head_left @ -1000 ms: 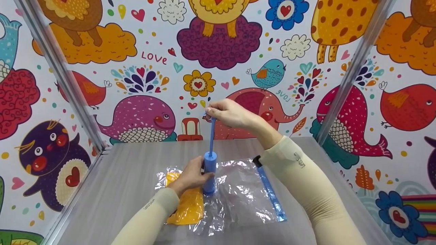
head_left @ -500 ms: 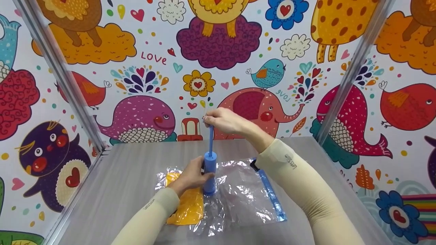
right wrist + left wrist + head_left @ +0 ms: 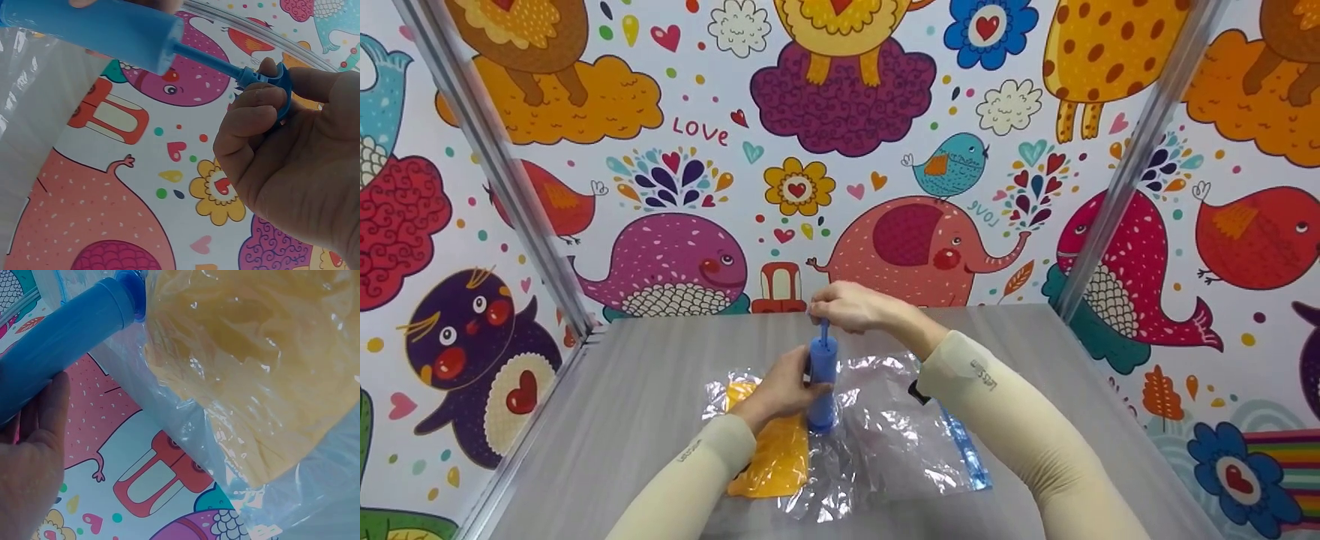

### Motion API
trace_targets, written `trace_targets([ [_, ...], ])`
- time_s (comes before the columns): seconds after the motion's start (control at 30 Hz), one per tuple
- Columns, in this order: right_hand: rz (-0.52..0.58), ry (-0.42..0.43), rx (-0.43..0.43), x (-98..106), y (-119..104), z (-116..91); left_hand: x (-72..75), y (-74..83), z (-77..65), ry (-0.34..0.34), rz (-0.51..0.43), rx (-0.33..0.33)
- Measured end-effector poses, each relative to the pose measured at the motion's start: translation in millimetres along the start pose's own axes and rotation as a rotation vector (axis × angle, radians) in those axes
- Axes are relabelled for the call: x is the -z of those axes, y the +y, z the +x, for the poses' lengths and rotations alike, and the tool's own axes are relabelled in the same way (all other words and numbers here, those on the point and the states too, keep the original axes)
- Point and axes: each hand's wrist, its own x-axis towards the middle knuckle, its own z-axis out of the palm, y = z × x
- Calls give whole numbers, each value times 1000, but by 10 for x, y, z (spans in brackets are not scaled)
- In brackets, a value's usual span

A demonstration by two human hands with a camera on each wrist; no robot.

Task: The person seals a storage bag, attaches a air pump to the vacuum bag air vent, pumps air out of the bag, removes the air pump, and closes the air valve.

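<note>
A blue hand pump [image 3: 824, 382] stands upright on a clear plastic bag [image 3: 896, 427]. My left hand [image 3: 780, 386] grips its barrel, fingers behind and thumb across the near side. At the top, my right hand [image 3: 851, 306] holds the pump's handle [image 3: 286, 93], fingers curled round it. A short length of the rod [image 3: 208, 59] shows between handle and barrel in the right wrist view. Inside the bag, left of the pump, lies a folded orange cloth-like item [image 3: 780, 461]. The left wrist view shows the pump's foot [image 3: 134, 295] against the bag; the exact joint is unclear.
The bag has a blue strip [image 3: 971, 450] along its right edge, partly behind my right sleeve. A small black piece [image 3: 919, 391] shows beside that sleeve. A grey table [image 3: 637, 390] lies beneath, with metal posts [image 3: 510, 180] and patterned walls around it.
My right hand has moved down with the handle, and the rod has slid most of the way into the barrel. The left hand and the bag stay in place.
</note>
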Motion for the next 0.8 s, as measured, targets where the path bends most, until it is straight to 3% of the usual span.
trace_targets([
  [0.27, -19, -13, -22, -244, 174, 56, 5, -4, 2, 0, 25, -40],
  [0.4, 18, 5, -24, -315, 240, 60, 12, 8, 15, 0, 48, -29],
  [0.6, 54, 16, -12, -341, 259, 67, 18, 17, 7, 9, 68, -34],
  [0.8, 65, 59, -3, -232, 188, 75, 20, -7, 11, 6, 11, -5],
])
